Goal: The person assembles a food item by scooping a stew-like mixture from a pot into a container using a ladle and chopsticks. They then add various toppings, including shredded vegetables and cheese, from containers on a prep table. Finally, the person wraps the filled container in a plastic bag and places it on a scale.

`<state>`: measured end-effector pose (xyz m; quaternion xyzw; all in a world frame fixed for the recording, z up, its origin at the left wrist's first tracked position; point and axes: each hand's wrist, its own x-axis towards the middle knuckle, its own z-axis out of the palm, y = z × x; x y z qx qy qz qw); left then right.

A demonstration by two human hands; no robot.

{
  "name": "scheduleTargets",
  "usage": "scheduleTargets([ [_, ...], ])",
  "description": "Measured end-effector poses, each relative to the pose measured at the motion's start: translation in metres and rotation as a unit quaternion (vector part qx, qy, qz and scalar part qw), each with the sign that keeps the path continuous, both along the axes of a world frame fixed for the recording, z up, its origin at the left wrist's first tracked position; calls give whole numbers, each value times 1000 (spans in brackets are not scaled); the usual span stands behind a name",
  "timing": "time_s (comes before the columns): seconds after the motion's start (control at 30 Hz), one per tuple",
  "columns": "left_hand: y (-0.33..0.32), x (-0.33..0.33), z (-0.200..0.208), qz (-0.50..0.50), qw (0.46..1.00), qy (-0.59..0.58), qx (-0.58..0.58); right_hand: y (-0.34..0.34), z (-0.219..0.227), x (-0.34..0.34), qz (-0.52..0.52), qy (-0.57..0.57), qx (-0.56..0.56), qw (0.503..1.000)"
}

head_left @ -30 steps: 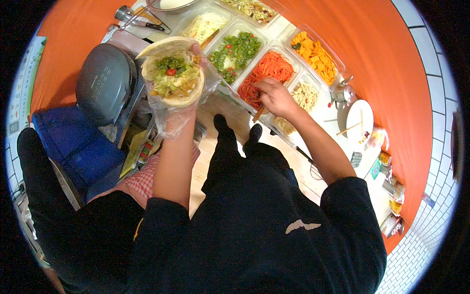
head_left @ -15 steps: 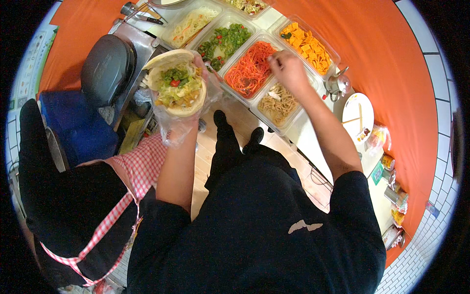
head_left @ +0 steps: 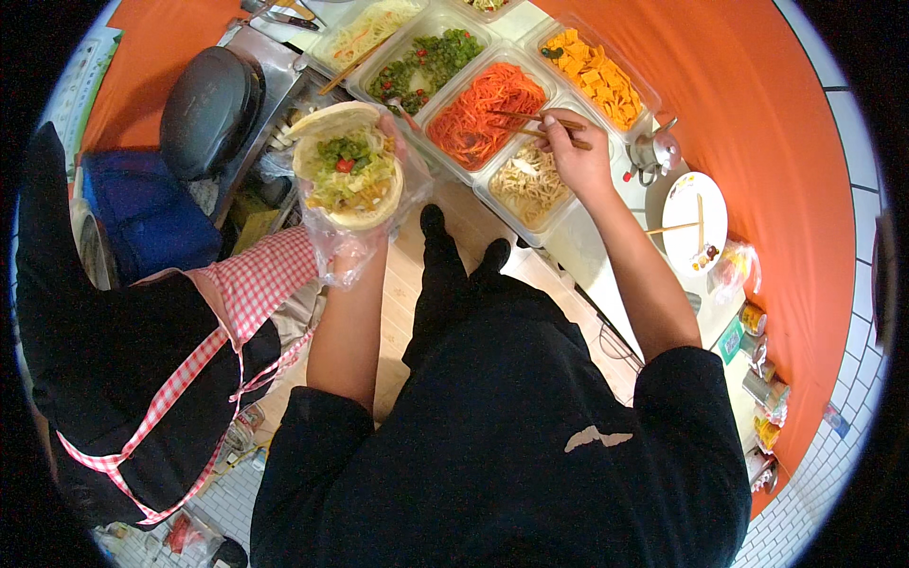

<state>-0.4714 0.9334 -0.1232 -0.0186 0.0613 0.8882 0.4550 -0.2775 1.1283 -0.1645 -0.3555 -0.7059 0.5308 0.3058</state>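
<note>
My left hand [head_left: 391, 142] is closed around a round flatbread sandwich [head_left: 348, 182] in a clear plastic bag [head_left: 333, 244]. The bread gapes upward, showing shredded greens, chopped green pepper and a red piece. Part of this hand is hidden behind bread and plastic. On the right, my right hand [head_left: 579, 156] grips a pair of wooden chopsticks [head_left: 519, 115]. Their tips point left over shredded orange-red carrot [head_left: 473, 118] in a clear tub; contact is unclear. Just below this hand lie pale shredded strips [head_left: 528, 185] in another tub.
Chopped greens [head_left: 417, 74], pale shreds [head_left: 374, 33] and orange squares [head_left: 597, 76] fill nearby tubs. A metal pot [head_left: 653, 153] and white plate [head_left: 684, 241] stand right. At left are a black round appliance [head_left: 208, 112] and a person in a checked apron [head_left: 254, 279].
My right hand has turned and shifted slightly right and down; the chopsticks in it now show plainly. My left hand still holds the sandwich. The person at left has shifted slightly.
</note>
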Motion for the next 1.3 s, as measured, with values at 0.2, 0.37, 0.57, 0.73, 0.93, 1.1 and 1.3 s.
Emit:
scheduleTargets([
  [0.2, 10, -18, -30, -52, 997, -5, 51, -9, -20, -9, -59, 1, -47, 997],
  [0.37, 17, -20, -12, -81, 996, -22, -5, -7, -1, -6, -94, 75, -98, 988],
  [0.57, 35, -18, -12, -26, 998, -15, -53, -15, -22, -32, -104, 43, -149, 982],
  [0.73, 43, -31, -28, -53, 995, 76, -26, -13, -6, -12, -113, 109, -130, 979],
  [0.93, 55, -30, -26, -79, 994, 66, 17, -10, 3, 0, -129, 90, -120, 980],
  [1.1, 59, -30, -32, -129, 990, 29, 56, -7, 6, 6, -115, 58, -91, 988],
  [1.3, 66, -38, -52, -146, 986, -9, 75, -2, 12, 9, -100, 65, -93, 988],
])
